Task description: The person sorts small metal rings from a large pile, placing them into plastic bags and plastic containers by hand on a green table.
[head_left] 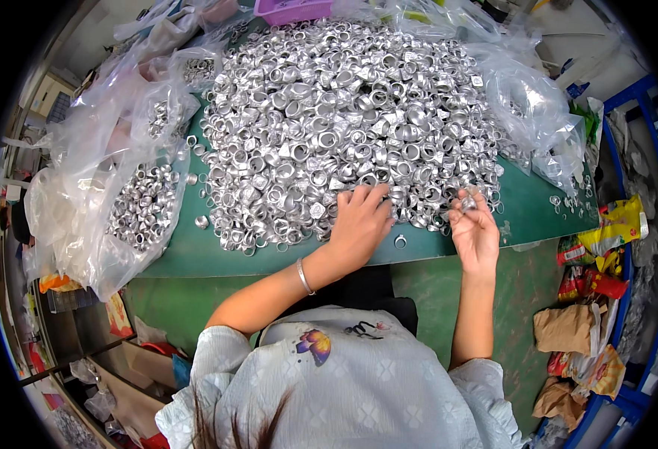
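Observation:
A large heap of silver-coloured metal rings [299, 120] spreads over the green table. At its near edge my left hand [360, 224] rests palm down, with slightly bent fingers apart and their tips among the rings. The left thumb is mostly hidden. To the right, my right hand [475, 233] is raised just in front of the heap, palm turned up. A silver ring [469, 203] is pinched between its fingertips. Between the two hands, a single ring [400, 241] lies apart on the table near the front edge.
Clear plastic bags [82, 187] with more rings [143, 206] lie at left; another plastic bag [531, 105] lies at right. A purple basket [293, 10] stands behind the heap. Blue shelving [647, 120] and colourful packets [617, 224] are beyond the table's right end.

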The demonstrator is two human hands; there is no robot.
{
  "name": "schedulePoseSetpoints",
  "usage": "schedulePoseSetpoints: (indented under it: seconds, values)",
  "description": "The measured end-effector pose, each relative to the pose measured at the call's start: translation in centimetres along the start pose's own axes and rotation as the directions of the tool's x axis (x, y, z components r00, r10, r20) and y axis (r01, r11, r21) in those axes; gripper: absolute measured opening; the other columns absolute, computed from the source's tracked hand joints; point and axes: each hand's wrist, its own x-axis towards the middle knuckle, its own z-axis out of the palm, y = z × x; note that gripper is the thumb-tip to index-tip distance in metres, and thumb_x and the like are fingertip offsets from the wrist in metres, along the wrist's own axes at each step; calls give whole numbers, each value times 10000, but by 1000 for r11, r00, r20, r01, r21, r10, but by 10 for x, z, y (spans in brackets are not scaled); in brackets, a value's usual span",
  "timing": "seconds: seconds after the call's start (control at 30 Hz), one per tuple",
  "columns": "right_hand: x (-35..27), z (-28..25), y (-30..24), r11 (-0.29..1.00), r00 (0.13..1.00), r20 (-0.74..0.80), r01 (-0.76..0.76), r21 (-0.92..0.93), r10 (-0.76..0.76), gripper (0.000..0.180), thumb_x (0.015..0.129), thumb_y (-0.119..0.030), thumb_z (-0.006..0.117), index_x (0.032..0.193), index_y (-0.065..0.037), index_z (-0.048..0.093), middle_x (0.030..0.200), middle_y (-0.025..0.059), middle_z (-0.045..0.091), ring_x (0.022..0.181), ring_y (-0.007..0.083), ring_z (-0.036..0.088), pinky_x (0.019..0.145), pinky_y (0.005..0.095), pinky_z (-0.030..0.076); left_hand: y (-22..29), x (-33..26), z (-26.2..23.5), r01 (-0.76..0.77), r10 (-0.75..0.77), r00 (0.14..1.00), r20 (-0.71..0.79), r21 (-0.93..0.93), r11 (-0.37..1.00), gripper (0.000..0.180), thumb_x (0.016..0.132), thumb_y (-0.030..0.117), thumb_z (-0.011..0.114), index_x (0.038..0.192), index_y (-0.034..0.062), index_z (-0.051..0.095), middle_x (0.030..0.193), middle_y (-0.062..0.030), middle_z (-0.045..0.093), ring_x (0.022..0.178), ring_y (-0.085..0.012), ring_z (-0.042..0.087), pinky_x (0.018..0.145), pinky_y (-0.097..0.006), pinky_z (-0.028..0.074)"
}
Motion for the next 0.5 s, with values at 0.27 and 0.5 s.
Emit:
schedulePoseSetpoints:
  seconds: [0.27,0.5]
  values:
    - [3,20,18,-320,746,531,429,-845,-401,238,734,-74,675,958,-28,607,899,113,512,791,258,510,714,341,411,3,7,-21,343,-530,842,102,-860,378,284,792,-5,592,1069,-11,529,1044,-108,586,897,-199,574,720,-271,447]
    - [15,1,12,319,896,210,346,-882,-391,132,771,-11,586,900,1,611,865,87,553,731,170,516,575,273,402,0,-4,-48,315,-423,740,523,-825,-469,281,849,29,409,1105,-30,508,954,-85,540,788,-158,526,618,-234,427]
